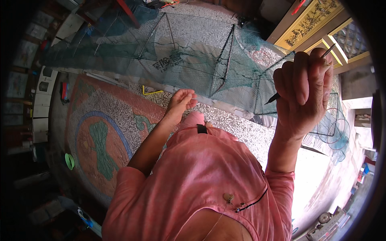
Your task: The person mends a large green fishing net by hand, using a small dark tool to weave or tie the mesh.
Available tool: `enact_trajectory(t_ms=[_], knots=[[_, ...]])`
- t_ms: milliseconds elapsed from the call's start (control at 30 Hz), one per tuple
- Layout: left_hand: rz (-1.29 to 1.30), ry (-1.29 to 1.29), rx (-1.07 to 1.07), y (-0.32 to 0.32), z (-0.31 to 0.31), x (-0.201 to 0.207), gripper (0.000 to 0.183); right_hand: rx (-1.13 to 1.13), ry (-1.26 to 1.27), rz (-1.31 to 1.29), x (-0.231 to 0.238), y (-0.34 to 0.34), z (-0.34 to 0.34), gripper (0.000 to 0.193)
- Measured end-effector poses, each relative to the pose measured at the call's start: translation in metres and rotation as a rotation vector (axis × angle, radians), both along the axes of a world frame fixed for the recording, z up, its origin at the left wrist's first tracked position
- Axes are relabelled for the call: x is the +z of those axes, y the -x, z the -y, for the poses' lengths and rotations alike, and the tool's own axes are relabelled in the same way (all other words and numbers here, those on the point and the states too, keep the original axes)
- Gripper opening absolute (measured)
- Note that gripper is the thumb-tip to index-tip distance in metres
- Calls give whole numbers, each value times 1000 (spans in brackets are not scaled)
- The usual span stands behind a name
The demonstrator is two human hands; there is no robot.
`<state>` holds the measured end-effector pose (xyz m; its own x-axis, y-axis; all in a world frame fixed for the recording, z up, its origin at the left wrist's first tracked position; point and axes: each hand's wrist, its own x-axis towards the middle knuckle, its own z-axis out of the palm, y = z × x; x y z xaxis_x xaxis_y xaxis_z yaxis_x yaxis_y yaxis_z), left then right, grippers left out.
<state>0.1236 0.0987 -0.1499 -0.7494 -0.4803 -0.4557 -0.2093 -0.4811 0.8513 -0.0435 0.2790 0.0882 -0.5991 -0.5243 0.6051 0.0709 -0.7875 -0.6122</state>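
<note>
"Where is the net (pixel 193 68)?"

"It's green and fine-meshed, stretched over dark rods (pixel 228 60) across the upper half of the view, beyond the person's pink shirt (pixel 213 160)."

"And the hands?"

"The right hand (pixel 301 86) is raised at the right, fingers clamped on a slim, dark tool (pixel 273 98). A tip pokes out on either side of the fist. The left hand (pixel 183 102) is lower, near the middle, fingers curled loosely; I cannot tell whether they pinch anything."

"What could go wrong?"

"Snagging, I'd judge. The tool's lower tip points toward the net, which is behind it in this view. If the fist swung down carelessly, that tip could catch the mesh and tear it."

"Any risk to the person?"

"Possibly a prick, if the left hand came up toward a tip; both ends look narrow. The mesh also looks slack in places, so a tug could twist it around a rod. I can't make out any thread."
</note>
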Motion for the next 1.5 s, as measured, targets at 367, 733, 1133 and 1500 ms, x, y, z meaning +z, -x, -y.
enact_trajectory(t_ms=[367, 733, 1133, 1500], knots=[[107, -393, -39, 35, 5, -74, 31, 170, 52, -81, 68, 33, 18, 20], [-67, -424, -340, 3, 18, 113, 32, -99, 80, -279, 76, 89, 33, 22], [70, 216, -662, 1, 40, 109, 30, -169, -342, 3, -22, 150, 103, 15], [-286, 779, -311, 226, 59, 110, 42, 1, -322, 117, -40, 210, 99, 15]])
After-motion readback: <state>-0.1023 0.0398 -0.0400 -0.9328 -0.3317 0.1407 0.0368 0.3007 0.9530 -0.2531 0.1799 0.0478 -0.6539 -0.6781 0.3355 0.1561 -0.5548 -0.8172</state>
